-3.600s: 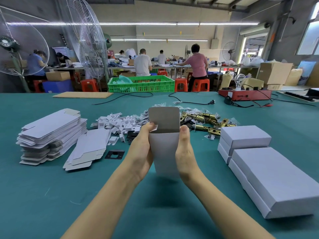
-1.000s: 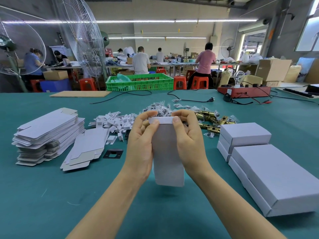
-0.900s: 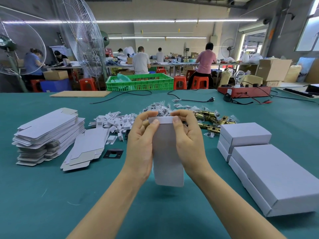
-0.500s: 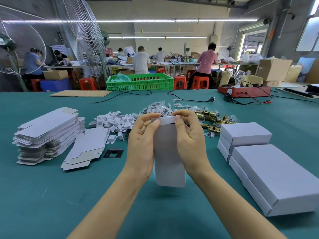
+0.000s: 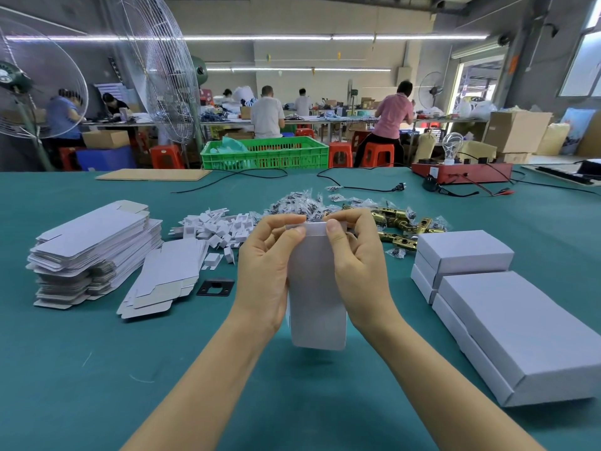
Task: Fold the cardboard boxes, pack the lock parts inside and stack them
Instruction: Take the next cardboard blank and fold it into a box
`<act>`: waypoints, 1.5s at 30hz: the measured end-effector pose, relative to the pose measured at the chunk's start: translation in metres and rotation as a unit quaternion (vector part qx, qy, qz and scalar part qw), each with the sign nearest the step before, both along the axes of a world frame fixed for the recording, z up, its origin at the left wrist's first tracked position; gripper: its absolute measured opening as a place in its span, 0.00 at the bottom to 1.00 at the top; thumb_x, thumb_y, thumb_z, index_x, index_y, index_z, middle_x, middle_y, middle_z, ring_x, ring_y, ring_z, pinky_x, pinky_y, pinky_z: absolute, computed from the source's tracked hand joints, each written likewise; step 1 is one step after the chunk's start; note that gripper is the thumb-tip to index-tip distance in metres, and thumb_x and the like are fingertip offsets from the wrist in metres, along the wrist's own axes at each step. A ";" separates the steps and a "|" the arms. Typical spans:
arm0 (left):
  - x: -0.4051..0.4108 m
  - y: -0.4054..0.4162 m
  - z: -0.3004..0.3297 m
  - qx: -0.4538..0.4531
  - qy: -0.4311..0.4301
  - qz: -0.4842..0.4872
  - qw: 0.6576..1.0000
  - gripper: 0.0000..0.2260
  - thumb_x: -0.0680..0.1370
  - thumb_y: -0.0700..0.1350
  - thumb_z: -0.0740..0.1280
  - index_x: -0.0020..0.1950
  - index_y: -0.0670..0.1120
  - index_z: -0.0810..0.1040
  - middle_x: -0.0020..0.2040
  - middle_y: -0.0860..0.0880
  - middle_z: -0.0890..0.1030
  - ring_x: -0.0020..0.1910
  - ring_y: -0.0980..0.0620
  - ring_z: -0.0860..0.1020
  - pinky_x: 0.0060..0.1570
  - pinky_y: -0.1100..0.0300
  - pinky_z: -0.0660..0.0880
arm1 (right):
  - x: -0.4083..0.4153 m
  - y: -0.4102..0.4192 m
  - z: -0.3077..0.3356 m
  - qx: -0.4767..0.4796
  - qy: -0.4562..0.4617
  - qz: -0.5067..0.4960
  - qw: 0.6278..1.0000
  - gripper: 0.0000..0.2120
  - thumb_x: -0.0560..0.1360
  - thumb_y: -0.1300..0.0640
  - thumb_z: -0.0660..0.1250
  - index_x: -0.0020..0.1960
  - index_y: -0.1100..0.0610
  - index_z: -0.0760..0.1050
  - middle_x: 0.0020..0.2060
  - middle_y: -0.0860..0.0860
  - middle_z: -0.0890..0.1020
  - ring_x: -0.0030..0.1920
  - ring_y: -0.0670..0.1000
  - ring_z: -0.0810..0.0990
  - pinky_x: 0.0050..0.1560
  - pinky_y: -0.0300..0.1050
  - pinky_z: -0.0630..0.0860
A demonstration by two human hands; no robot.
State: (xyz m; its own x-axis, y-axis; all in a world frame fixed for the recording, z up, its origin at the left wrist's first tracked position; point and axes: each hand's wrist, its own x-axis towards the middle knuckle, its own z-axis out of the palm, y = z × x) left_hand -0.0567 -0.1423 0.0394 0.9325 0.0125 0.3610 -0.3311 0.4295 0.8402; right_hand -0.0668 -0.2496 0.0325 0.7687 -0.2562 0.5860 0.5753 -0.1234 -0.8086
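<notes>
We see both hands on a white box (image 5: pixel 317 288), held upright above the table (image 5: pixel 97 369). Left hand (image 5: pixel 266 271) & right hand (image 5: pixel 361 268) each have a curled grip round its sides, thumbs at the top flap. Flat blanks (image 5: pixel 94 249) lie left of box, brass lock parts (image 5: pixel 403 222) behind-right, finished boxes (image 5: pixel 520 320) right.

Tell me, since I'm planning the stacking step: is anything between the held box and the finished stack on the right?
Nothing visible. Both hands hold the box above bare green table; the stack of closed boxes lies right of it.
</notes>
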 end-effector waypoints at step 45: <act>0.002 -0.005 -0.002 0.020 0.032 -0.018 0.999 0.20 0.77 0.33 0.58 0.33 0.48 0.83 0.41 0.50 0.85 0.40 0.57 0.80 0.42 0.60 0.74 | 0.002 -0.002 0.001 0.017 0.046 -0.012 0.999 0.11 0.78 0.67 0.57 0.42 0.55 0.72 0.35 0.41 0.76 0.37 0.40 0.72 0.40 0.33 0.70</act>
